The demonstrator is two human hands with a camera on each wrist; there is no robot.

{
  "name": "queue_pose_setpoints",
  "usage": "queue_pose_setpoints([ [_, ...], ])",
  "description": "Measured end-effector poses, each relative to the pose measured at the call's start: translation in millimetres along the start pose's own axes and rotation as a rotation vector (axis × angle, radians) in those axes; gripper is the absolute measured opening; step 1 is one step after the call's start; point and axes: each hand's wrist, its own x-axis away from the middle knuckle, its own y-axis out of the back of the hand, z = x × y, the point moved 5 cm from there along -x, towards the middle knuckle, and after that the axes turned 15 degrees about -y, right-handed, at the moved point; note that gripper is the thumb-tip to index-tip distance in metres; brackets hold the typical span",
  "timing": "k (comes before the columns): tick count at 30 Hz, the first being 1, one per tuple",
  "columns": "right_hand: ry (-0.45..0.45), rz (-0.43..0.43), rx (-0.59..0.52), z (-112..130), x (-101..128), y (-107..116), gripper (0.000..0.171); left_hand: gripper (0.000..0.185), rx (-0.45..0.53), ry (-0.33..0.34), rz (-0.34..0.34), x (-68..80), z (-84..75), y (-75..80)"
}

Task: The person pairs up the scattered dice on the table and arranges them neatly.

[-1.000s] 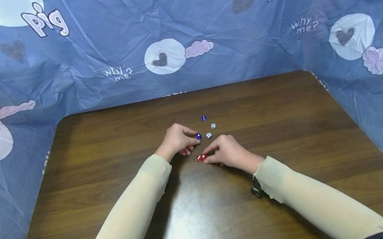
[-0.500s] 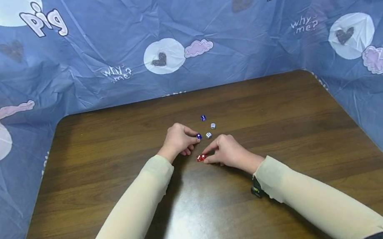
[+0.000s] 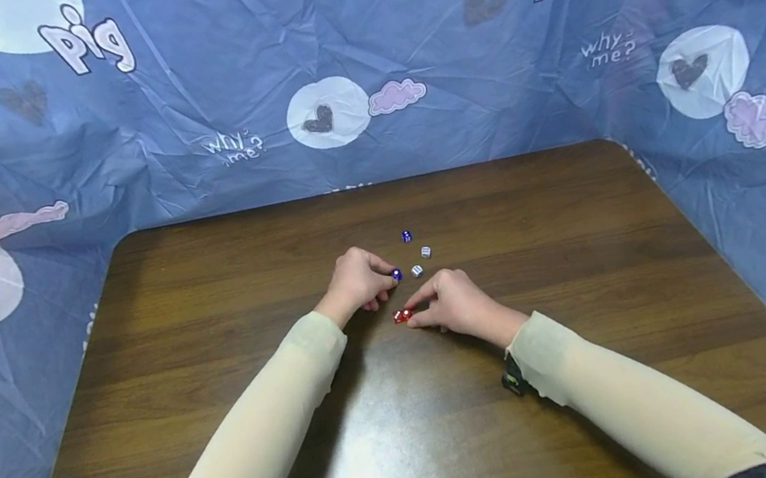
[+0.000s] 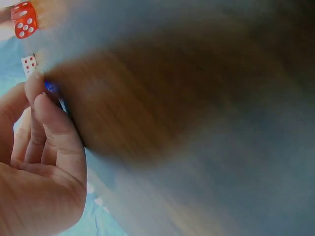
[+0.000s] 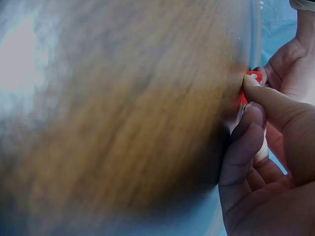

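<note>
On the brown table (image 3: 208, 285), my left hand (image 3: 390, 278) pinches a small blue die (image 3: 396, 274) between thumb and forefinger. The left wrist view shows that blue die (image 4: 50, 87) at my fingertips (image 4: 35, 86), with a white die (image 4: 29, 64) and a red die (image 4: 23, 19) beyond. My right hand (image 3: 412, 314) pinches the red die (image 3: 402, 315) on the tabletop. In the right wrist view the forefinger tip (image 5: 252, 84) lies on the red die (image 5: 254, 76), which is mostly hidden. The hands sit close together.
Loose dice lie just beyond the hands: a white die (image 3: 417, 270), another white die (image 3: 426, 251) and a second blue die (image 3: 406, 236). A blue printed cloth (image 3: 398, 59) walls in the table at the back and on both sides.
</note>
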Motion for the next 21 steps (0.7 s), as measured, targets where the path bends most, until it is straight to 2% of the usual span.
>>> queue_pose_setpoints([
  [10, -0.004, 0.0, 0.0, 3, 0, -1, 0.018, 0.011, -0.054, -0.059, -0.01, 14.3, 1.1, 5.7],
  [21, 0.026, -0.024, 0.009, 3, -2, -1, 0.02, 0.014, -0.093, -0.126, 0.033, 36.5, -0.7, 1.3],
])
